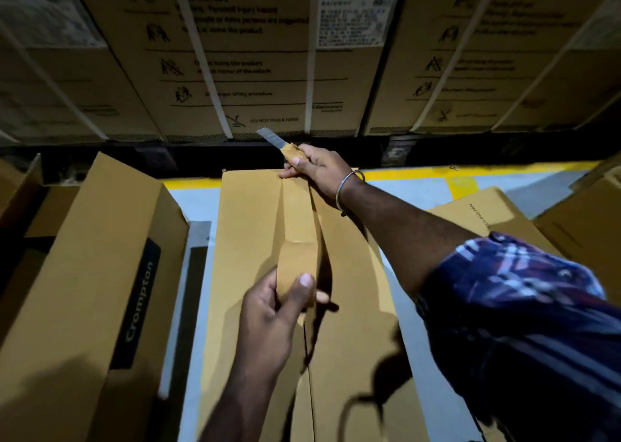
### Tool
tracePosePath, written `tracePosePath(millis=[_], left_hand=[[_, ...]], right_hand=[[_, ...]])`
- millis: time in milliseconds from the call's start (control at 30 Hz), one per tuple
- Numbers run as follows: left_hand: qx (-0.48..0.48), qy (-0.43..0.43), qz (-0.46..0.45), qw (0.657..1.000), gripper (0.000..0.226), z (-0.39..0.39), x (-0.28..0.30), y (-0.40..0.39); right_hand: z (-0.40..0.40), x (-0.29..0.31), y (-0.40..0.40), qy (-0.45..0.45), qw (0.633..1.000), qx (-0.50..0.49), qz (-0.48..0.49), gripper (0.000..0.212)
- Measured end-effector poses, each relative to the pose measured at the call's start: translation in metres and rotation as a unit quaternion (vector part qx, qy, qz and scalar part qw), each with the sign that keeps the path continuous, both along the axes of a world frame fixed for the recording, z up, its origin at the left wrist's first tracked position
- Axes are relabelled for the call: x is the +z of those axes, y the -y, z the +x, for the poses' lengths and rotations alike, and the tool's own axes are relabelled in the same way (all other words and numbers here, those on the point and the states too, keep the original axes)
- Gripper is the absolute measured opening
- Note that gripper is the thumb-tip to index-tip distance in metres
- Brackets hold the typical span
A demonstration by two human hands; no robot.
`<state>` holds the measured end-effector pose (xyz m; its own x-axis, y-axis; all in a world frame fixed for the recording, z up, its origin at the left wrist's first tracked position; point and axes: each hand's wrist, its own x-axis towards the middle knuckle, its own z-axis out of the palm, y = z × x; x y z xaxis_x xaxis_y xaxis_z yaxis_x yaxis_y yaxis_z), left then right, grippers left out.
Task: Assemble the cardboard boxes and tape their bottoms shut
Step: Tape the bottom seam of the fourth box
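A long brown cardboard box (248, 240) lies in front of me with its flaps folded shut, the seam running away from me. My left hand (279, 314) grips a roll of brown tape (297, 267) above the middle of the seam. A strip of tape (295, 206) runs from the roll along the seam to the far edge. My right hand (319, 166) holds a utility knife (279, 144) with its blade out, and its fingertips press the tape's end at the far edge.
A tall brown box printed "Crompton" (100, 290) stands close on the left. Flattened cartons (487, 216) lie at the right. Large strapped cartons (255, 55) form a wall behind. The grey floor has a yellow line (470, 173).
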<state>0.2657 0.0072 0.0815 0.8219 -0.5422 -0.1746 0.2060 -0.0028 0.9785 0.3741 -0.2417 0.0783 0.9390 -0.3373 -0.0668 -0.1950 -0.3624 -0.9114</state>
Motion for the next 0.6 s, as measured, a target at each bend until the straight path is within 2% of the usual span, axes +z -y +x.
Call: tracePosePath(millis=[133,333,433,533,600], left_hand=[[0.008,-0.006,-0.011,1.000,0.030,-0.009,-0.001,-0.011],[0.023,-0.005,-0.014,1.000,0.038,-0.011,-0.009,0.001],[0.019,-0.005,-0.018,1.000,0.040,-0.009,-0.011,0.002],[0.010,0.006,-0.006,1.000,0.039,-0.007,-0.011,0.003],[0.009,0.001,-0.003,1.000,0.040,-0.005,-0.010,0.003]], right_hand=[[-0.014,0.001,-0.009,-0.017,1.000,0.006,0.016,0.021],[-0.076,-0.011,-0.048,0.012,0.998,0.058,0.012,0.027],[-0.096,-0.022,-0.056,0.017,0.994,0.076,0.081,0.028],[-0.088,-0.023,-0.054,0.052,0.983,0.039,0.170,0.023],[-0.075,-0.019,-0.051,0.062,0.982,0.014,0.177,0.022]])
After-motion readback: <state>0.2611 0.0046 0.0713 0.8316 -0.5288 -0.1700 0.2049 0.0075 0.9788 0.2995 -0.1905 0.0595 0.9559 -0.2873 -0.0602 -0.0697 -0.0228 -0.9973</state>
